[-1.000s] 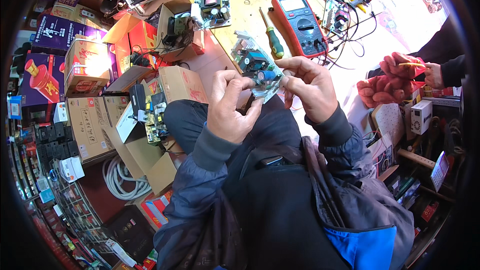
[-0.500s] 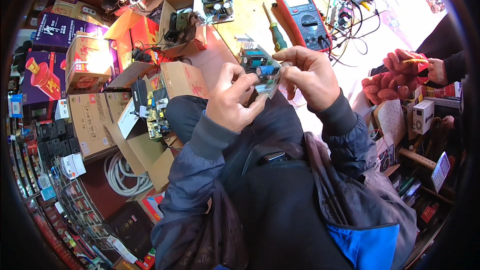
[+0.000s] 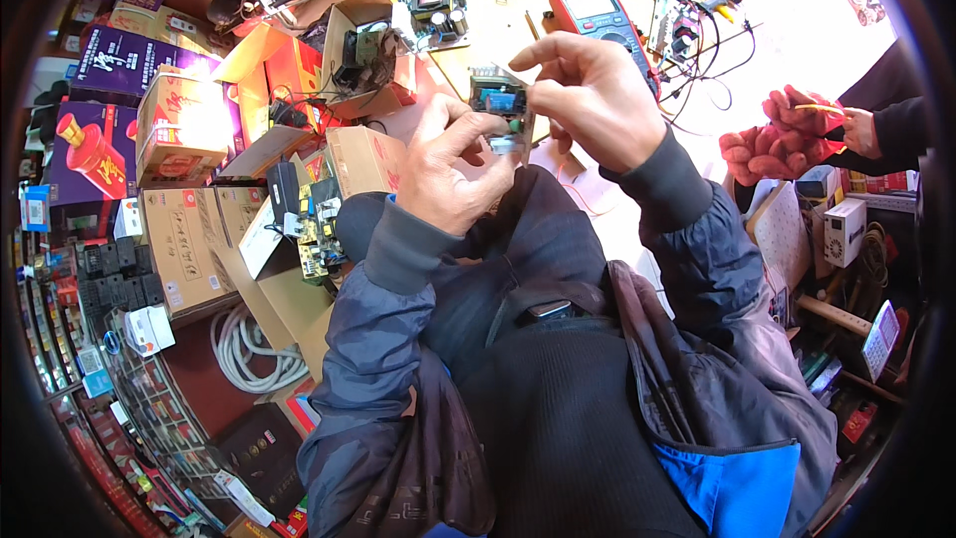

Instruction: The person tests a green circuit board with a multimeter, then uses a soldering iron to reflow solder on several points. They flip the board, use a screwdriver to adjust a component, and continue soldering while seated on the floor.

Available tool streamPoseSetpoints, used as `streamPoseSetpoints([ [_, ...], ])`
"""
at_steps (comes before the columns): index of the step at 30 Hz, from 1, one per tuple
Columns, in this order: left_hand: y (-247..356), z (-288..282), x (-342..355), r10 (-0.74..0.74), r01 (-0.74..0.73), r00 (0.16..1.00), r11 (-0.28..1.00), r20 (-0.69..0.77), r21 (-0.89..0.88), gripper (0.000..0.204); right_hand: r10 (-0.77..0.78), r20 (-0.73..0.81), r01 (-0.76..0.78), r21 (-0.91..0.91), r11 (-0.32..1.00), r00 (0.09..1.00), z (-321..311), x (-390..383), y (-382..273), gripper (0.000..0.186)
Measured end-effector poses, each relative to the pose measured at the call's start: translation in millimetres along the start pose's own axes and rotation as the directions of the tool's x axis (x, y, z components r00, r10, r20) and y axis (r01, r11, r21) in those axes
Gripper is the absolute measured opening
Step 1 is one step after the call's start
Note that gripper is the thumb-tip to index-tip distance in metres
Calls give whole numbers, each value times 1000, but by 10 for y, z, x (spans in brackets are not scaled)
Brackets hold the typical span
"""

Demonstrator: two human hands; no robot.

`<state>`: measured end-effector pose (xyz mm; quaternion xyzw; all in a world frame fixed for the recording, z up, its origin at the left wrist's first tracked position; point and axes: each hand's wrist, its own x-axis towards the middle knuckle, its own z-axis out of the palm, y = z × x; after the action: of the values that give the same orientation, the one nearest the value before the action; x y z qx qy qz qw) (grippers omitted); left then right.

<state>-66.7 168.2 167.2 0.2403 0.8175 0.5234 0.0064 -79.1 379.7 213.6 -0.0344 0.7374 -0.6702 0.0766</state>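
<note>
Above my lap is a small circuit board with a blue component and silver metal parts. My left hand grips its lower left side, with thumb and fingers closed on the edge. On the upper right edge, the thumb and forefinger of my right hand pinch the board. My right hand covers most of a screwdriver lying behind it on the table, and also hides the lower part of a red and grey multimeter.
A larger circuit board and dark test leads lie on the table. Opened cartons crowd the left, with a coiled grey cable below. At right, another person's hand holds a red mesh bag.
The board has turned and shifted slightly left, showing more of its component side. My right hand has moved up and left, now covering the screwdriver handle. The other person's red bag has shifted slightly.
</note>
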Motion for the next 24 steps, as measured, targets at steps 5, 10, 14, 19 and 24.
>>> streamPoseSetpoints([
  [5,-137,-161,121,-25,18,998,993,-58,-120,24,-12,34,15,-106,994,999,142,354,-124,21],
  [10,-340,-244,66,-128,93,991,882,-44,-461,25,-97,119,103,-50,993,988,271,576,-83,26],
  [14,-511,-291,76,-53,17,995,920,-79,-392,26,-243,126,257,-114,960,962,251,620,41,30],
  [19,-625,-333,55,-171,78,980,803,-103,-591,26,-358,159,388,-237,891,920,89,446,388,79],
  [24,-704,-344,39,-253,115,962,708,-98,-697,26,-507,216,547,-437,714,834,342,549,791,95],
])
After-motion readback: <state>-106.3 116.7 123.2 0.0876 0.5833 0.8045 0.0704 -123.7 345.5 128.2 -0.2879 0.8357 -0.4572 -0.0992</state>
